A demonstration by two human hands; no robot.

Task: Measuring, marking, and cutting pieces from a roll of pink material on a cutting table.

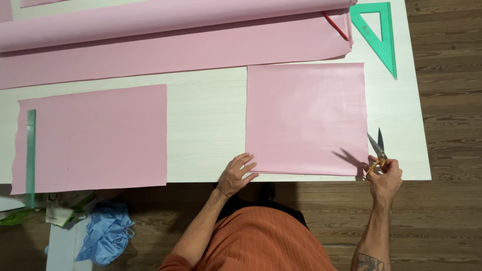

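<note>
Down at the near edge of the white wood-grain surface [206, 120], the left hand [236, 175] lies flat with fingers spread and loose, its fingertips [249, 161] pressing the lower left corner of a square pink sheet of fabric [306, 118]. It grasps nothing; it only weighs the corner down. That square sheet lies flat on the right half of the surface, its bottom edge running along the near rim and its right edge just beside the right hand.

The right hand [384, 178] is clenched around the yellow handles of a pair of metal scissors [377, 149]. The blades stand parted and point away from the person, just beside the sheet's lower right corner; whether they touch the fabric cannot be told.

Well apart to the left lies a second, wider rectangular pink sheet [95, 138], its lower edge hanging slightly over the rim. A long translucent green ruler [30, 155] rests upright along its left side. At the far side, a long roll of pink fabric [165, 17] stretches across the surface, with an unrolled length spread in front of it. A green plastic set square [384, 47] sits at the far right corner. Below the surface, on the wooden floor, lies a crumpled blue plastic bag [105, 238].
</note>
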